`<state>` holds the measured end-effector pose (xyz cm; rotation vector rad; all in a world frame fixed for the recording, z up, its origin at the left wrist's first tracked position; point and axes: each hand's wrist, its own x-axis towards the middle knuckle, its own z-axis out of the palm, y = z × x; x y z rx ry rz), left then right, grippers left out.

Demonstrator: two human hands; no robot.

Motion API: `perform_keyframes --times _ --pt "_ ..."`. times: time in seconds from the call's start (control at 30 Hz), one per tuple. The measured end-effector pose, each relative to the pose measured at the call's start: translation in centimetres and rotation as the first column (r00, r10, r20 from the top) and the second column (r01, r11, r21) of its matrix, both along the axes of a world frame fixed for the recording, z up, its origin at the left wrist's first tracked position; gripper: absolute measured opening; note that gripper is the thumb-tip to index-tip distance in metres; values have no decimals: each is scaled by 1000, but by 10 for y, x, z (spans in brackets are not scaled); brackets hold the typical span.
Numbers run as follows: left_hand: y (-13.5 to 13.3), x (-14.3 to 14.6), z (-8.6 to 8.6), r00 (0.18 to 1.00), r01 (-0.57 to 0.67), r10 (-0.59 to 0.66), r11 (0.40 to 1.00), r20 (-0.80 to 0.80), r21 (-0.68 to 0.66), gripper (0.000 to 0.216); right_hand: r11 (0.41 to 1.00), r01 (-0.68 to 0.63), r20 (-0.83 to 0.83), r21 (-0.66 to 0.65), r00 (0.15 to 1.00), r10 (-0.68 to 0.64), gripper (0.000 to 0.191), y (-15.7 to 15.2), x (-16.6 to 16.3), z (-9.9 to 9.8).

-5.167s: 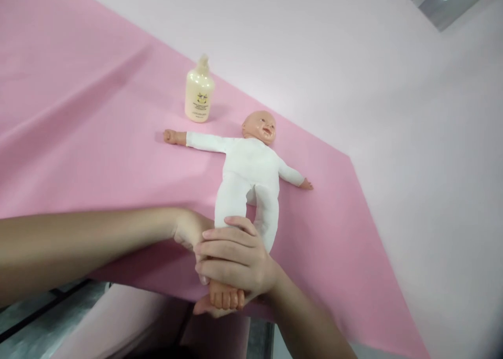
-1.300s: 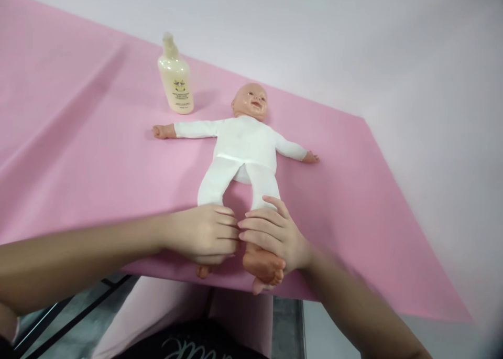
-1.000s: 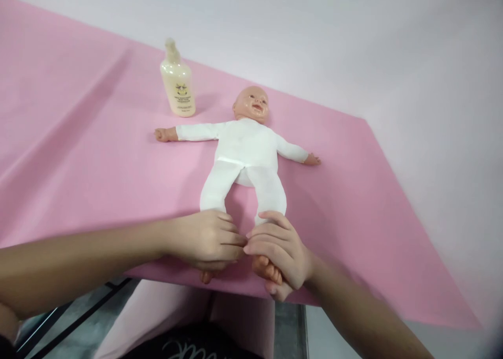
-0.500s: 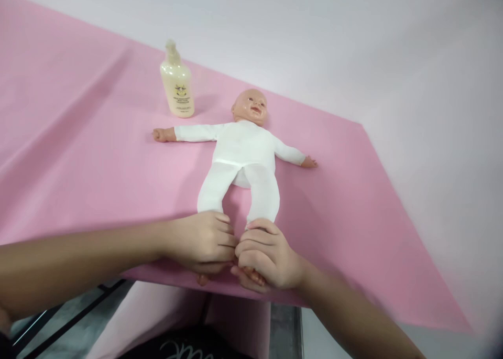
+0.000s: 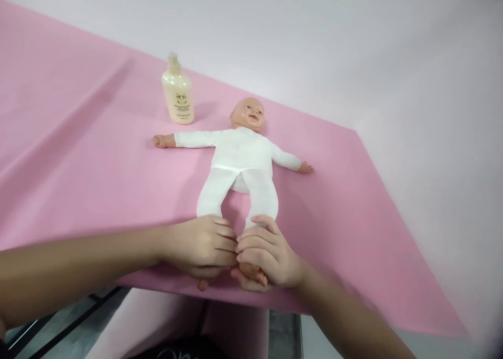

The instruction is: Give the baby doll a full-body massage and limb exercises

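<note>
pink cloth [image 5: 334, 233], pump bottle [image 5: 178, 98], upright near doll [image 5: 242, 150]

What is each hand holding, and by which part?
The left hand and the right hand each grip the doll by one lower leg.

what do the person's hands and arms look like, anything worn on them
The left hand and right hand are bare, with no gloves or rings visible. The forearms show no sleeves, watch or bracelet. A dark garment with pale lettering shows at the bottom edge.
</note>
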<state>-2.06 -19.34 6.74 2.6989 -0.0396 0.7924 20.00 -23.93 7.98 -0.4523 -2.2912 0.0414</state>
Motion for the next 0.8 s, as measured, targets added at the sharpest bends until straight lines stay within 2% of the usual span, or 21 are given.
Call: perform_keyframes --times 0.13,0.27,0.37,0.5,0.63,0.73,0.8 --pt "2 -3 4 999 -19 19 1000 29 -21 16 995 -100 19 -29 995 100 21 -4 4 -6" --pt "10 -7 3 990 -122 126 991 64 -50 19 986 -157 32 -63 987 159 13 -3 3 -8" --pt "21 -8 -1 975 -191 200 977 96 -93 19 984 -167 103 -65 979 173 7 -1 0 -12" --pt "37 -8 -9 952 -249 273 953 141 -170 21 979 -179 174 -101 965 194 12 1 -4 -24" --pt "48 -5 -13 929 -291 324 938 179 -186 23 972 -179 210 -155 955 210 12 5 -6 -32" --pt "54 -2 -15 916 -324 359 926 182 -193 26 962 -187 171 -200 960 222 3 10 -6 -32" --pt "57 -1 -17 908 -344 378 919 183 -190 28 966 -163 122 -203 974 190 12 15 -2 -28"
